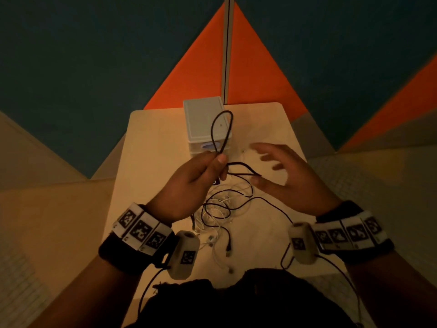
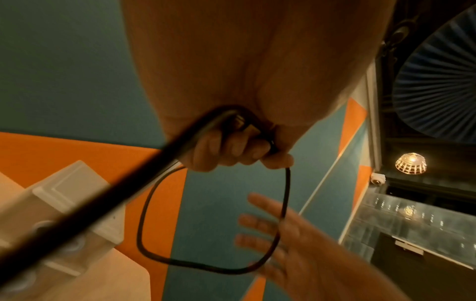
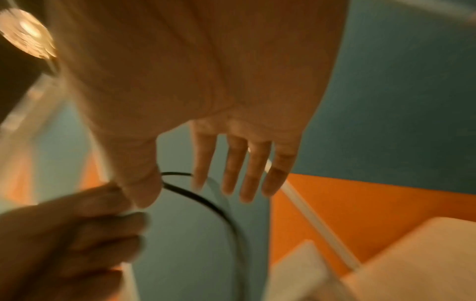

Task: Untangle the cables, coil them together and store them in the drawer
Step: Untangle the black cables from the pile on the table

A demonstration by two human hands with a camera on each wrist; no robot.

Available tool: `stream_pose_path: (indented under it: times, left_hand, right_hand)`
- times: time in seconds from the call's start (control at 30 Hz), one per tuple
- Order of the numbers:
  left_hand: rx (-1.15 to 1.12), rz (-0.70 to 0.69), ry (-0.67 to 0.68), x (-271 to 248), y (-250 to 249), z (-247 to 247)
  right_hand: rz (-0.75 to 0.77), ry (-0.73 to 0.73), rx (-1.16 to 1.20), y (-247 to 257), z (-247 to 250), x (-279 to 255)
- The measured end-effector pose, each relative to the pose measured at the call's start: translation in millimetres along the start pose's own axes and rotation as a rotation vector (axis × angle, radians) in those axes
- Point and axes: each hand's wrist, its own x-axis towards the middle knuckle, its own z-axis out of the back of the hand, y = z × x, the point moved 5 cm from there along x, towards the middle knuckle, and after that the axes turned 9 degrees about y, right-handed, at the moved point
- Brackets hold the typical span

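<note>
My left hand (image 1: 208, 166) pinches a black cable (image 1: 222, 129) and holds one loop of it upright in front of the drawer box (image 1: 203, 119). In the left wrist view the curled fingers (image 2: 231, 150) grip the black cable (image 2: 144, 220) and its plug. My right hand (image 1: 274, 166) hovers just right of it, fingers spread and straight, holding nothing; its thumb lies near a strand of the cable. The right wrist view shows the straight fingers (image 3: 231, 167) and the black cable (image 3: 206, 203) curving below them. A tangle of black and white cables (image 1: 222, 209) lies on the table under both hands.
The small light wooden table (image 1: 151, 143) has the white drawer box at its far edge, against orange and teal wall panels. Cable ends and plugs (image 1: 229, 249) trail toward the near edge. Bare tabletop lies left and right of the tangle.
</note>
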Motion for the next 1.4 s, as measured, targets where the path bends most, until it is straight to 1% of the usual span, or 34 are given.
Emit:
stream_pose_path:
  times: [0.07, 0.13, 0.17, 0.23, 0.3, 0.4, 0.5, 0.6, 0.7, 0.77, 0.83, 0.93, 0.97, 1.03, 1.07, 1.1, 1.13, 1.17, 1.2, 1.27, 1.33, 1.4]
  left_hand:
    - [0.000, 0.009, 0.018, 2, -2, -5]
    - [-0.013, 0.010, 0.022, 3, -2, -6]
    - [-0.014, 0.011, 0.025, 3, -2, -6]
    - [-0.011, 0.018, 0.034, 2, 0, -4]
    - [-0.027, 0.029, 0.043, 2, 2, -4]
    - [-0.065, 0.054, 0.042, 4, 4, -6]
    - [-0.147, 0.068, 0.044, 8, 11, -7]
    - [-0.210, 0.090, 0.110, 11, 17, -13]
    - [-0.215, 0.136, 0.161, 12, 19, -19]
    - [-0.211, 0.167, 0.175, 12, 21, -20]
    - [-0.221, 0.197, 0.172, 12, 25, -19]
    - [-0.135, 0.183, 0.191, 11, 26, -18]
    - [-0.079, 0.171, 0.230, 11, 24, -21]
    - [0.073, 0.146, 0.367, 9, 16, -32]
    - [0.181, 0.134, 0.437, 7, 13, -39]
    - [0.310, 0.127, 0.474, 6, 11, -45]
    - [0.423, 0.133, 0.456, 6, 9, -47]
    - [0.486, 0.146, 0.395, 7, 8, -46]
    - [0.460, 0.154, 0.314, 9, 6, -43]
    - [0.196, 0.101, 0.172, 13, 2, -37]
    - [-0.065, 0.002, 0.067, 15, -4, -29]
    - [-0.205, -0.068, -0.034, 17, -8, -16]
  right_hand:
    - [0.122, 0.056, -0.107, 28, -4, 13]
    - [0.171, 0.065, -0.163, 36, -6, 17]
    - [0.174, 0.058, -0.147, 35, -5, 16]
    - [0.138, 0.068, -0.040, 32, -3, 12]
    - [0.091, 0.113, 0.054, 30, -2, 10]
    - [0.073, 0.156, 0.106, 30, -2, 7]
    - [0.088, 0.129, 0.078, 25, 4, -2]
    - [0.061, 0.110, 0.075, 14, 6, -11]
    - [0.057, 0.081, 0.094, 11, 3, -14]
    - [0.054, 0.016, 0.130, 14, 9, -15]
    - [0.034, -0.082, 0.178, 15, 21, -16]
    - [0.012, -0.203, 0.189, 16, 37, -16]
    - [0.002, -0.215, 0.170, 16, 39, -15]
    - [-0.019, -0.203, 0.129, 17, 37, -13]
    - [-0.024, -0.182, 0.111, 17, 34, -11]
    - [-0.025, -0.152, 0.107, 18, 29, -11]
    - [-0.022, -0.122, 0.117, 18, 25, -10]
    - [-0.017, -0.095, 0.132, 19, 20, -10]
    - [-0.011, -0.071, 0.149, 21, 16, -10]
    - [0.007, -0.030, 0.163, 26, 7, -9]
    - [0.025, 0.024, 0.146, 31, -2, -8]
    - [0.034, 0.100, 0.136, 33, -11, -8]
